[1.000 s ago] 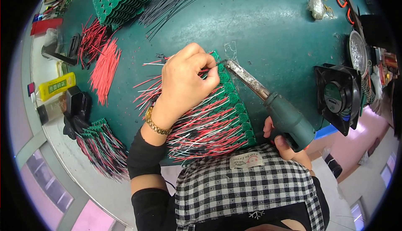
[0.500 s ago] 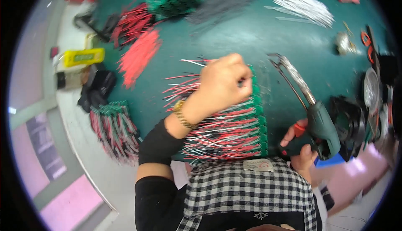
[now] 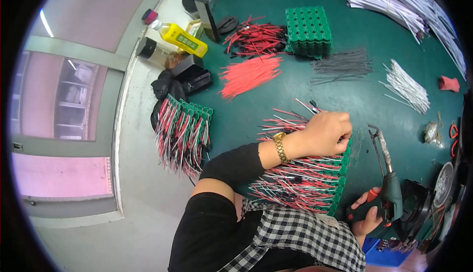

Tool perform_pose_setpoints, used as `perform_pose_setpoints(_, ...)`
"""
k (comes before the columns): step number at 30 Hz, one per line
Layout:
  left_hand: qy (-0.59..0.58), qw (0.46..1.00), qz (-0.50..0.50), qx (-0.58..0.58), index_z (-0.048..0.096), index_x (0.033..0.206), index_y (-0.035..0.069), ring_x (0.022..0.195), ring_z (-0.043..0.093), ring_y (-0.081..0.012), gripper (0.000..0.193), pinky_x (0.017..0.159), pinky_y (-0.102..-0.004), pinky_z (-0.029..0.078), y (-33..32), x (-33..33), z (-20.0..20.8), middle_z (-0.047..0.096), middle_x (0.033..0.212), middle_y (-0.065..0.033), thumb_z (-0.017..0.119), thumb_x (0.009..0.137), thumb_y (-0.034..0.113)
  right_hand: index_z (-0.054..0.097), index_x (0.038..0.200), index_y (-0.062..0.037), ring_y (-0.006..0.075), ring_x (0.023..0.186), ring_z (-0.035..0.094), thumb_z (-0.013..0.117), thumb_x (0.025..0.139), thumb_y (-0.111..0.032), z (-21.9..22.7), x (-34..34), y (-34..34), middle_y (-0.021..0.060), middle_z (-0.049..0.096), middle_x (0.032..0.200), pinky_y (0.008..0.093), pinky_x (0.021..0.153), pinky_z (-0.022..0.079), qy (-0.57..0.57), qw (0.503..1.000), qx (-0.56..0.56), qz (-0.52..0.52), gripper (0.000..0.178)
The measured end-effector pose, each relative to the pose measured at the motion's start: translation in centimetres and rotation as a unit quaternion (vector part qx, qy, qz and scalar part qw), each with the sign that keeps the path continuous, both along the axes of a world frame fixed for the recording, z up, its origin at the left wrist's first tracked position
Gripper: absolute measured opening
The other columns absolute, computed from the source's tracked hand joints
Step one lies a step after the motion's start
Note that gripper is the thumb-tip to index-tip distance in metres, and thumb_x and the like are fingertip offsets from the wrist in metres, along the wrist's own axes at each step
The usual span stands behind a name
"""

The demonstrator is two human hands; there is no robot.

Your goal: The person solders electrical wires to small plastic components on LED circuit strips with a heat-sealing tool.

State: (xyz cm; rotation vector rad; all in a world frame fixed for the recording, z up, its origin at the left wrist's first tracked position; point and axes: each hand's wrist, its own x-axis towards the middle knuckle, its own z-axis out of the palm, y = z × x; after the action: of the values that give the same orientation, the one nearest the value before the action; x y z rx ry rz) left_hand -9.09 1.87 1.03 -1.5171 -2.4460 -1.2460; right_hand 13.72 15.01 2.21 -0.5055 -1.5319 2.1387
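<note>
My left hand (image 3: 326,133), a gold watch on its wrist, is closed above the upper part of a green circuit board panel (image 3: 340,183). What its curled fingers pinch is hidden. Rows of red, white and black wires (image 3: 295,186) stick out leftward from the panel, passing under my left forearm. My right hand (image 3: 367,218) grips a dark green soldering gun (image 3: 391,193) with a red trigger. The gun's metal tip (image 3: 375,130) points away from me, to the right of the panel and apart from it.
Behind lie red wires (image 3: 251,75), black wires (image 3: 345,64), white wires (image 3: 406,85) and stacked green boards (image 3: 309,30). A wired panel (image 3: 185,136) hangs over the left table edge, near a yellow bottle (image 3: 182,39). A black stand (image 3: 416,203) is right of the gun.
The view has swung left, so everything sits farther right in the picture. My left hand stays closed over the panel's upper part; my right still holds the soldering gun.
</note>
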Motion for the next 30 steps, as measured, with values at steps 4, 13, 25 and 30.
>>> perform_pose_setpoints(4, 0.09, 0.995, -0.025, -0.016, 0.06, 0.073, 0.007, 0.068, 0.059, -0.0274, 0.01, 0.058, -0.0382, 0.048, -2.4, -2.8, 2.6, 0.057, 0.074, -0.0076, 0.068, 0.071, 0.012, 0.042, 0.123, 0.0044, 0.0159, 0.062, 0.054, 0.059, 0.089, -0.036, -0.3, 0.0, 0.3, 0.012, 0.055, 0.08, 0.0254, 0.056, 0.047, -0.007, 1.0, -0.004, 0.002, 0.055)
perform_pose_setpoints(13, 0.116, 0.893, 0.305, -0.31, 0.07, 0.098, 0.016, 0.098, 0.058, -0.0322, 0.026, 0.086, -0.0433, 0.048, -14.5, -18.0, 2.8, 0.06, 0.101, -0.0125, 0.065, 0.074, 0.006, 0.043, 0.122, 0.0033, 0.015, 0.062, 0.055, 0.059, 0.09, -0.034, 0.3, -0.2, 0.5, 0.0117, 0.056, 0.081, 0.0257, 0.056, 0.048, -0.003, 1.0, -0.004, 0.03, 0.052)
perform_pose_setpoints(25, -0.152, 0.86, 0.284, 0.395, 0.058, 0.109, -0.005, 0.081, 0.065, -0.016, 0.016, 0.077, -0.0264, 0.053, -12.4, -20.1, 3.9, 0.068, 0.093, -0.0127, 0.055, 0.095, 0.004, 0.043, 0.124, 0.0042, 0.0164, 0.065, 0.057, 0.06, 0.09, -0.035, -0.1, 1.2, 0.5, 0.012, 0.057, 0.083, 0.0271, 0.057, 0.05, -0.028, 0.998, -0.01, 0.063, 0.054)
perform_pose_setpoints(30, -0.234, 0.893, 0.146, 0.356, 0.051, 0.102, -0.001, 0.076, 0.063, -0.0139, 0.008, 0.072, -0.0251, 0.052, -7.2, -13.7, 6.3, 0.066, 0.091, -0.0121, 0.051, 0.094, -0.001, 0.044, 0.125, 0.0032, 0.0171, 0.066, 0.057, 0.061, 0.09, -0.035, 0.1, 1.4, 0.3, 0.0116, 0.057, 0.084, 0.0286, 0.06, 0.05, -0.052, 0.997, -0.009, 0.051, 0.055)
